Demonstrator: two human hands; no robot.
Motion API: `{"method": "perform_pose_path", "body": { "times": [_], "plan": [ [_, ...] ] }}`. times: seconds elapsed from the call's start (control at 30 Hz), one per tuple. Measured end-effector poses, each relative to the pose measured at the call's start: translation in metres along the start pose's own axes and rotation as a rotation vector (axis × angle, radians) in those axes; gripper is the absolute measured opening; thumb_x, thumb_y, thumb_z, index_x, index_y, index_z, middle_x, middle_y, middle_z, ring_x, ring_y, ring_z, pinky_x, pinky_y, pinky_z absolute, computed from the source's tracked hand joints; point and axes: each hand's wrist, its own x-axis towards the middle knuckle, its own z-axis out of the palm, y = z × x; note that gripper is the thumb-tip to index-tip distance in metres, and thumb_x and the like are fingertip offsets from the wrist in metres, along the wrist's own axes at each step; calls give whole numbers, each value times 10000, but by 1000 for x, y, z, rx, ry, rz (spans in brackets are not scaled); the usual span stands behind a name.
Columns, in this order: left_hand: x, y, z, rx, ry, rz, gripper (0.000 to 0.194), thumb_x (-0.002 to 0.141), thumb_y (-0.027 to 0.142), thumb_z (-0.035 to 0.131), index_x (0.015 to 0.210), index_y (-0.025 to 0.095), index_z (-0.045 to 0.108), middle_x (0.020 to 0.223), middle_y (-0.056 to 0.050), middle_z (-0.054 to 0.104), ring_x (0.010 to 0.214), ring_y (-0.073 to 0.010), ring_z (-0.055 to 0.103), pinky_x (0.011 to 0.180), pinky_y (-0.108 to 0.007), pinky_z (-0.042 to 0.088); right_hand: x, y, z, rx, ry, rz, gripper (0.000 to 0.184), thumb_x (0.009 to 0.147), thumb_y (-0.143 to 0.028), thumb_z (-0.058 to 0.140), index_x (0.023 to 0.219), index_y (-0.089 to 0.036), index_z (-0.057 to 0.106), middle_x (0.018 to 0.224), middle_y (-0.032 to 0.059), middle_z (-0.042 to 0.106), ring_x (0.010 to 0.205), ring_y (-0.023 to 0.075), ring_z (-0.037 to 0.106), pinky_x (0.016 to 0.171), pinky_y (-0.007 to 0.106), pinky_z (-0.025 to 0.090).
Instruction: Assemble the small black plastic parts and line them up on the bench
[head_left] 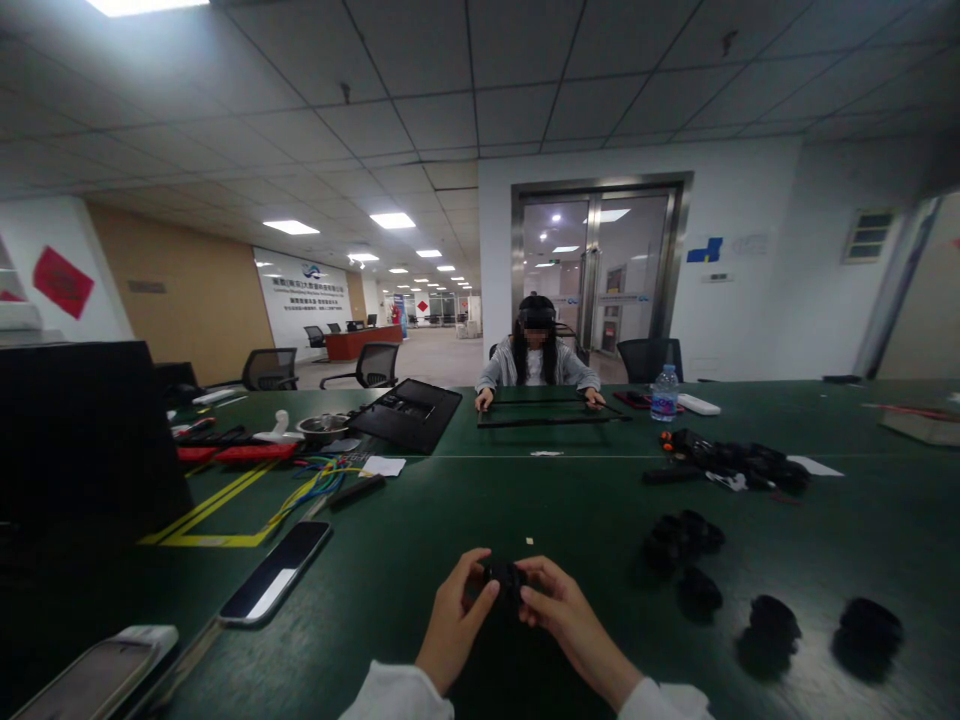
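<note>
- Small black part [505,576]: held above the near middle of the green worktop [420,530]; fingers cover both ends, and its dark surface hides the detail.
- Its visible stretch seems to run left to right between the hands; which end is the front cannot be told.
- Left hand [454,618]: its grip is closed on the part's left side, thumb and fingers pinching.
- Right hand [564,612]: its grip is closed on the part's right side, fingertips partly hidden.
- Both white sleeves [397,692] are cut off by the bottom edge.
- Right of the hands: three separate black pieces [775,622], plus one dark cluster [682,538] whose pieces merge too much to count.
- Left: two phones, one dark-screened phone [276,575] lying diagonally, one pale-edged phone [105,675] cropped by the bottom edge.
- Far left: one large black panel [82,450], cut off by the picture's side.
- Across the worktop: one person [536,360], both hands on one thin black frame [551,421]; one bottle [664,394] stands nearby, to the right.
</note>
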Motion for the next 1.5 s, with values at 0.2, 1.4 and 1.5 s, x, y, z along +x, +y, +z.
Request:
{"method": "perform_pose_path", "body": {
  "times": [0.2,1.4,1.5],
  "plan": [
    [1,-2,0,9,-24,-27,303,793,412,413,993,197,484,654,25,525,552,-125,523,539,-229,419,-2,-6,4,-48,33,40,301,583,-309,651,849,-203,560,842,10,548,607,122,532,569,277,408],
    [-2,1,-2,-35,-97,14,340,763,384,481,1034,182,438,749,-2,536,605,-125,522,536,-213,404,2,6,-2,-18,-35,-15,251,662,-271,600,896,-189,563,815,15,563,596,109,530,549,253,375],
    [-3,-3,-2,15,-108,83,445,742,329,525,1133,186,367,799,-13,540,628,-125,507,550,-211,386,4,8,-2,28,10,-18,278,635,-282,624,888,-185,562,772,7,554,562,101,520,519,243,361]
  ]
}}
